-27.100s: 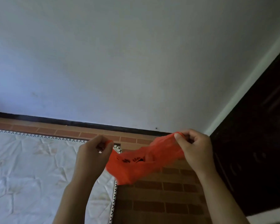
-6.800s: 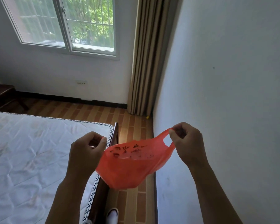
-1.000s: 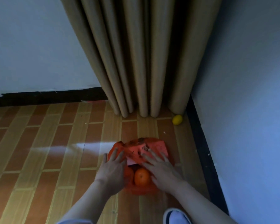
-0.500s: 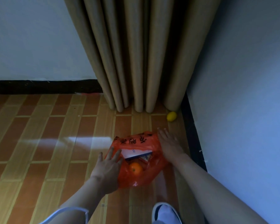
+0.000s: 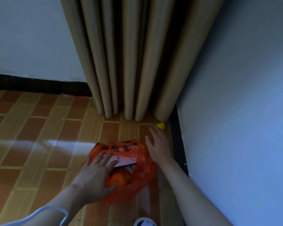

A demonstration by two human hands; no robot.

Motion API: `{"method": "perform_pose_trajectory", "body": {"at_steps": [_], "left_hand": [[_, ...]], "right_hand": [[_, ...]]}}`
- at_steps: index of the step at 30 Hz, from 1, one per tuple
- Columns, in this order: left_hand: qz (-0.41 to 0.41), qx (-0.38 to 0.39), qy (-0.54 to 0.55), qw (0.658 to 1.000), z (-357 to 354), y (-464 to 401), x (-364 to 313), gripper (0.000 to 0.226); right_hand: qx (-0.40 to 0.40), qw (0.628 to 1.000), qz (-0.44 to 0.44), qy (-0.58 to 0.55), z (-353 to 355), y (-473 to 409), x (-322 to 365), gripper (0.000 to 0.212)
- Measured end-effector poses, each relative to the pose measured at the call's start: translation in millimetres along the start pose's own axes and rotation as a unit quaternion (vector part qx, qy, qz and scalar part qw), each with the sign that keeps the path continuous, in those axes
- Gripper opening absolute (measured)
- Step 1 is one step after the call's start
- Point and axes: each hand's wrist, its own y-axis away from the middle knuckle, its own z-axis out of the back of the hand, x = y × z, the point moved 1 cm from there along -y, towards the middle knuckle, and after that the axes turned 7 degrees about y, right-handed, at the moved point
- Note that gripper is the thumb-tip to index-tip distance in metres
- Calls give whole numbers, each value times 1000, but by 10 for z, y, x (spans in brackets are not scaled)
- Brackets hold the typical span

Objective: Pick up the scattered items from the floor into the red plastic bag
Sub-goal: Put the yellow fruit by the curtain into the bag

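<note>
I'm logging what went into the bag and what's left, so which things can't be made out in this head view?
- Red plastic bag: contents only partly visible; an orange round fruit and a pale flat packet show, the rest lies under the plastic and the left hand.
- Black print on the bag: too crumpled to read.
- Small yellow round object: too small to identify; the right hand reaches toward it.
- White shoe: cut off by the bottom edge.

One head cam only, worn by person, looks fwd and steeply down into room corner. Close to floor [image 5: 39, 144]; curtain [image 5: 129, 62] at 12 o'clock, wall [image 5: 243, 95] at 3 o'clock, forearms enter from 6 o'clock. Wide-angle. No 2nd view to share with.
</note>
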Motion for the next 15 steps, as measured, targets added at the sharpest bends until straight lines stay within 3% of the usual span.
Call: {"method": "perform_pose_trajectory", "body": {"at_steps": [4,10,15], "left_hand": [[2,-22,15,1000,59,20,32,93],[10,-22,26,999,23,42,122,97],[17,-15,30,999,-61,44,194,97]], "right_hand": [[34,995,-37,83,-89,-469,-250,62],[155,967,8,203,-63,-788,-649,82],[167,968,20,188,-54,-835,-644,54]]}}
